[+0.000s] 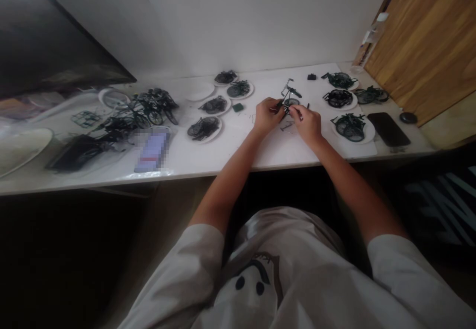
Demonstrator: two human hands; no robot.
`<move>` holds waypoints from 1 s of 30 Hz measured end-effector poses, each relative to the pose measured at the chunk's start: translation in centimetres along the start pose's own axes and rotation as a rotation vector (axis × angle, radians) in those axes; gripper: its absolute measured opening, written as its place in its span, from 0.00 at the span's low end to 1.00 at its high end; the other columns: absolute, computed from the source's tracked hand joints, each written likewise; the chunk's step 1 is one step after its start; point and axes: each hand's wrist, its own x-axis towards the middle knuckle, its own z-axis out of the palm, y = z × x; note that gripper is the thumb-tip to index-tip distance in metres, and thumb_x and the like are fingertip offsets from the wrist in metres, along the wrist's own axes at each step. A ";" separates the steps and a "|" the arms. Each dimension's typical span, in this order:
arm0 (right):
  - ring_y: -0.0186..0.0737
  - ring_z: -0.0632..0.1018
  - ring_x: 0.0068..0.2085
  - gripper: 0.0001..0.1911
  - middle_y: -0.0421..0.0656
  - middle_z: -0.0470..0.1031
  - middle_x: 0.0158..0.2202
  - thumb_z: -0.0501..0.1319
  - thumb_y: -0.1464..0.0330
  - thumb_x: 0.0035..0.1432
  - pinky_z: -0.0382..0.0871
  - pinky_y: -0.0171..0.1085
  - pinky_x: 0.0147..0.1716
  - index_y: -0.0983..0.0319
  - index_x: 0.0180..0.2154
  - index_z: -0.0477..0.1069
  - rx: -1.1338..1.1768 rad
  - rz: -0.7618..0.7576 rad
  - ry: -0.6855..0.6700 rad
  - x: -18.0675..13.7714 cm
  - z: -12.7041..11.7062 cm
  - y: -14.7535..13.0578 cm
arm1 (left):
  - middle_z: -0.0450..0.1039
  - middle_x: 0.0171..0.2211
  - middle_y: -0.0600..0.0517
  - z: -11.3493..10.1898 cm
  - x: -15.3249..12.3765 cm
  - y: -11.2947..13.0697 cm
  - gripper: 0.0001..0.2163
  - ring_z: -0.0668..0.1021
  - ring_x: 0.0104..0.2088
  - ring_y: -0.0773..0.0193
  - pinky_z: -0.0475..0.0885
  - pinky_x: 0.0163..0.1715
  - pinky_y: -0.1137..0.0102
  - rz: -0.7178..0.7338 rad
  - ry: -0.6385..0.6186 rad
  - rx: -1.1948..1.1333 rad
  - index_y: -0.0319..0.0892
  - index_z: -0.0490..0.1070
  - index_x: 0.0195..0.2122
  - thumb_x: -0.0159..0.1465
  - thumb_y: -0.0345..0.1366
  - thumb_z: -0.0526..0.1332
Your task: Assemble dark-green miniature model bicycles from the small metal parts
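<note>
A dark miniature bicycle [292, 92] stands partly assembled between my hands, with its handlebar and saddle showing above my fingers. My left hand [268, 115] is closed on its left side, the fingertips gripping the frame. From the right, my right hand [308, 122] pinches at the lower part of the bicycle; the small piece between thumb and finger is too small to make out. A thin dark bit [308, 105] pokes up beside the right fingers. On the white board just below lie thin grey metal parts [286, 126]. A small green piece [238, 107] rests farther left.
White plates of dark bicycle parts stand left [219, 127] and right [368, 133]. Several assembled miniature bicycles [156, 106] crowd the left side, near a blurred lilac item [153, 149]. A black phone [388, 129] lies right; a clear bottle [374, 34] stands by the wooden panel [431, 36].
</note>
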 end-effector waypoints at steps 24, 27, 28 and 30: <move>0.52 0.86 0.46 0.21 0.51 0.85 0.47 0.55 0.49 0.82 0.78 0.44 0.43 0.57 0.57 0.73 0.066 0.040 -0.085 -0.3 0.8 1.0 | 0.85 0.46 0.42 -0.1 -0.2 0.3 0.13 0.88 0.42 0.61 0.88 0.44 0.69 0.025 -0.033 -0.004 0.39 0.87 0.52 0.68 0.32 0.68; 0.50 0.85 0.46 0.21 0.49 0.85 0.44 0.53 0.48 0.83 0.76 0.42 0.42 0.56 0.53 0.74 0.020 0.035 -0.083 -0.3 1.1 1.2 | 0.84 0.47 0.43 0.0 -0.3 -0.2 0.13 0.88 0.42 0.62 0.88 0.44 0.70 0.066 -0.040 -0.003 0.39 0.86 0.53 0.70 0.32 0.68; 0.50 0.85 0.45 0.22 0.49 0.85 0.42 0.53 0.48 0.83 0.74 0.41 0.41 0.56 0.51 0.74 0.000 0.036 -0.084 -0.3 1.1 1.2 | 0.84 0.47 0.43 0.1 -0.3 -0.3 0.13 0.88 0.41 0.63 0.88 0.44 0.71 0.084 -0.037 -0.005 0.39 0.87 0.53 0.70 0.32 0.68; 0.50 0.84 0.42 0.26 0.50 0.85 0.40 0.49 0.46 0.84 0.71 0.40 0.39 0.56 0.48 0.75 -0.046 0.046 -0.092 -0.2 0.9 1.0 | 0.84 0.46 0.45 0.3 -0.3 -0.6 0.12 0.87 0.41 0.65 0.88 0.44 0.72 0.117 -0.030 -0.005 0.40 0.87 0.53 0.71 0.32 0.67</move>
